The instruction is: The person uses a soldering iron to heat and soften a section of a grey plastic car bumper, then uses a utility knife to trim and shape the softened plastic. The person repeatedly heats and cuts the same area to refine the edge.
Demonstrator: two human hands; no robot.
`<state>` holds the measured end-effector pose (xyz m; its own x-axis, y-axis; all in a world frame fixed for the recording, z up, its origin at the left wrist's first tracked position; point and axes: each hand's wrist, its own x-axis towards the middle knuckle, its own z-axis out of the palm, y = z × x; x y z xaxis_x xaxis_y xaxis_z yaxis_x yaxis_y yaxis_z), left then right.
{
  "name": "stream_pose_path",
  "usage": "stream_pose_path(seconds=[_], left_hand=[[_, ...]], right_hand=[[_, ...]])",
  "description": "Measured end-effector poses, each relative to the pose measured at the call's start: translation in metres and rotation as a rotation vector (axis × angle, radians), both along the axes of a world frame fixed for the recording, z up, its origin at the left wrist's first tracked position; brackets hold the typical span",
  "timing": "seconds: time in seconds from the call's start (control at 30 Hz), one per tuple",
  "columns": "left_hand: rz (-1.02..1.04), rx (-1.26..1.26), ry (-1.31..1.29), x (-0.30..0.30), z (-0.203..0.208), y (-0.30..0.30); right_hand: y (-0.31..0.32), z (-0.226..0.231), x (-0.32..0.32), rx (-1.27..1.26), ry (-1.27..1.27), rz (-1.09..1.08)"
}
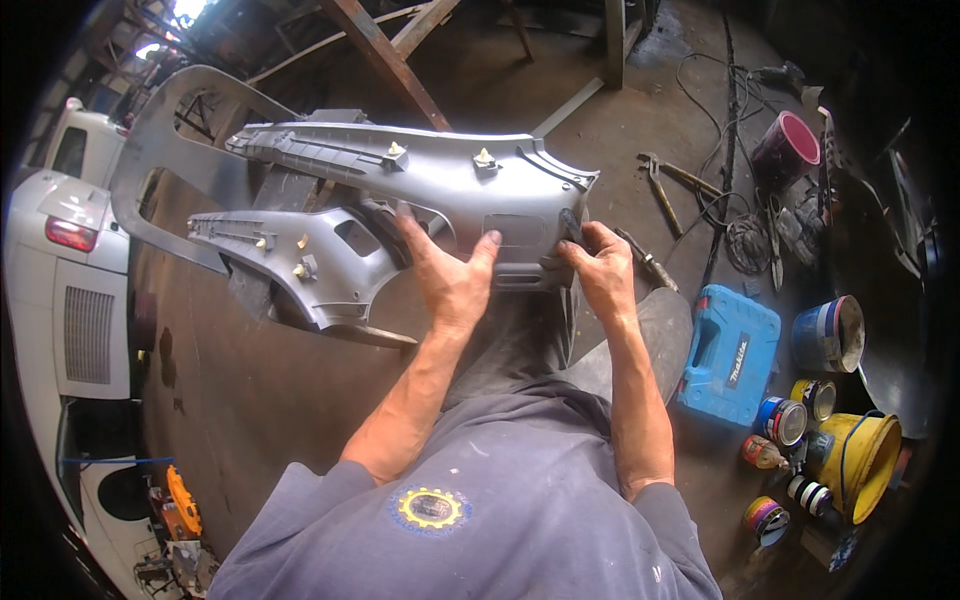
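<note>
A silver-grey plastic car trim panel (440, 165) lies across in front of me, its underside dotted with pale clips. My left hand (455, 280) grips its near edge beside a curved opening; the thumb rests on the face and the other fingers are partly hidden. At the panel's right end, my right hand (603, 268) is closed on the near corner, fingers bent. A small dark piece (569, 222) shows by those fingertips; I cannot tell what it is. A second, similar silver trim panel (340, 275) lies to the left, close to my left hand.
Both panels lie over a flat grey metal frame (150, 215). On the right floor are a blue tool case (730, 355), a yellow bucket (872, 465), a pink bucket (785, 150), several cans, pliers (660, 195) and cables. A white vehicle (65, 300) stands at left.
</note>
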<state>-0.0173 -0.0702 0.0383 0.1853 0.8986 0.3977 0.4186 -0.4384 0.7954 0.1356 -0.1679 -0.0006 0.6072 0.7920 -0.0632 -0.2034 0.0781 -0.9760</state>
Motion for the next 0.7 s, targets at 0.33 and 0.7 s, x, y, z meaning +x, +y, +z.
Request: stream_pose_path(seconds=[0.33, 0.7], left_hand=[[-0.226, -0.501, -0.455, -0.005, -0.004, 0.020], [-0.232, -0.579, -0.287, -0.003, 0.013, 0.022]], right_hand=[[0.006, 0.007, 0.000, -0.085, -0.153, 0.004], [0.009, -0.004, -0.001, -0.092, -0.279, -0.040]])
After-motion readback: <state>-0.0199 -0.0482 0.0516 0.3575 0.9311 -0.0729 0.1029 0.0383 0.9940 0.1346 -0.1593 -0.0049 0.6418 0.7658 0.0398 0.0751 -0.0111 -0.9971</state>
